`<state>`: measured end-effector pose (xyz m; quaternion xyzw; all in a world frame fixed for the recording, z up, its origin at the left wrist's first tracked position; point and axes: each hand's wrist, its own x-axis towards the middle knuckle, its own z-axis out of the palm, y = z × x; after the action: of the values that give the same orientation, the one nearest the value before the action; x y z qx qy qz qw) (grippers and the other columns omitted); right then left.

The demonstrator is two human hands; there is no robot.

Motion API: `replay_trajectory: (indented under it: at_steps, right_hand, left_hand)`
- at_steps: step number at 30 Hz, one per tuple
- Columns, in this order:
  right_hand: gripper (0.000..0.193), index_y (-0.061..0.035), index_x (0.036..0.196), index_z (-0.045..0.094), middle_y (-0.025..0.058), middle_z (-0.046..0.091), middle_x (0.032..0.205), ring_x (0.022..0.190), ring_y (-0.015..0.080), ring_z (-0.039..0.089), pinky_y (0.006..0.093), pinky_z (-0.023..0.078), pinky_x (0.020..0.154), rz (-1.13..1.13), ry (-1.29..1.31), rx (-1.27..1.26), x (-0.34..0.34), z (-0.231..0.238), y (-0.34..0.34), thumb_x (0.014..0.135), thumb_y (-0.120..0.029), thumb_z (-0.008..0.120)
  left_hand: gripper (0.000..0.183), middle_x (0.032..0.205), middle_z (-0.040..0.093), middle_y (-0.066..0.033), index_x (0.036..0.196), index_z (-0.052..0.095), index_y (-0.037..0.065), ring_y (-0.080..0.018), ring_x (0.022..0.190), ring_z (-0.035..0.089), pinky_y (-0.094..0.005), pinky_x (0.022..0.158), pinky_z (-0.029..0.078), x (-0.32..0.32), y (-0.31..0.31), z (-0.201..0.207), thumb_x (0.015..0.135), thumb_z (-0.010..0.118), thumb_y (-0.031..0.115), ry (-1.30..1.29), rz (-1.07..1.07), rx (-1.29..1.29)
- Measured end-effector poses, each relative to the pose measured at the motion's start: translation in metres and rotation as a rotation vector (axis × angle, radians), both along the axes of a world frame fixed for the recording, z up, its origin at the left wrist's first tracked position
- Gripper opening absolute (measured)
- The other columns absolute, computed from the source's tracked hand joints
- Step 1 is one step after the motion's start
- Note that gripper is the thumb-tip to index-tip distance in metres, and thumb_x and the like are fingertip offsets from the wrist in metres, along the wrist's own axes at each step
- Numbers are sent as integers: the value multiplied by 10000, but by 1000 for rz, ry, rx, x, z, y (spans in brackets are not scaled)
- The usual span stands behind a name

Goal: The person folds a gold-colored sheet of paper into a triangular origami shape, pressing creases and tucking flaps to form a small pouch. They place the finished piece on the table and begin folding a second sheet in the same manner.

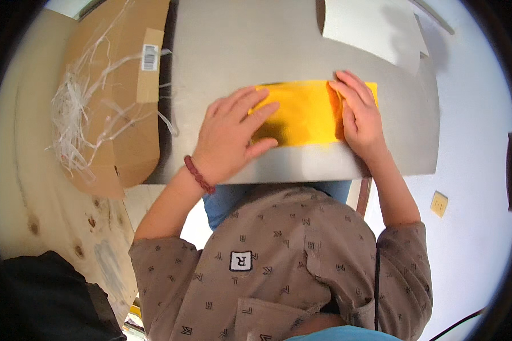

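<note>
A bright yellow rectangular sheet (307,113), thin and cloth-like or plastic-like, lies across the metal tabletop in front of me. Over its left end rests my left hand (233,128), with fingers spread and thumb apart, casting a shadow on the yellow. My right hand (361,116) is at the other end, its fingers close together and bent over a raised or folded strip that shows darker orange. A little of the sheet sticks out beyond the right fingers. What lies under the right palm is hidden.
A brown cardboard piece (136,131) stands at the left, with tangled clear plastic strips (71,122) on it. White sheets (370,28) lie at the far right of the metal table (239,51). A dark cloth (57,301) is at lower left; a wall socket (438,204) at right.
</note>
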<state>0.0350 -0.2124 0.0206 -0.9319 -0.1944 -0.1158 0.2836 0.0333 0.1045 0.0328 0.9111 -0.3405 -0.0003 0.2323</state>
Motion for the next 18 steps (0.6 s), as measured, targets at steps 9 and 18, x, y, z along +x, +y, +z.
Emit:
replay_trajectory:
  at_steps: [9,18]
  right_hand:
    - [586,-32,1496,544,156,584,1525,1493,339,481,596,225,1282,300,24,-100,-84,27,59,996,-292,703]
    - [497,-75,1484,577,90,595,1539,1499,215,493,588,218,1290,136,35,-263,-113,9,63,1036,-279,649]
  left_hand:
    - [604,1547,556,-63,1468,626,174,-275,1482,453,-478,1192,357,-2,2,-8,932,751,423,-78,-11,-8]
    - [615,1589,509,-90,1511,591,162,-301,1514,414,-471,1226,327,-1,4,-6,963,739,399,-68,-41,79]
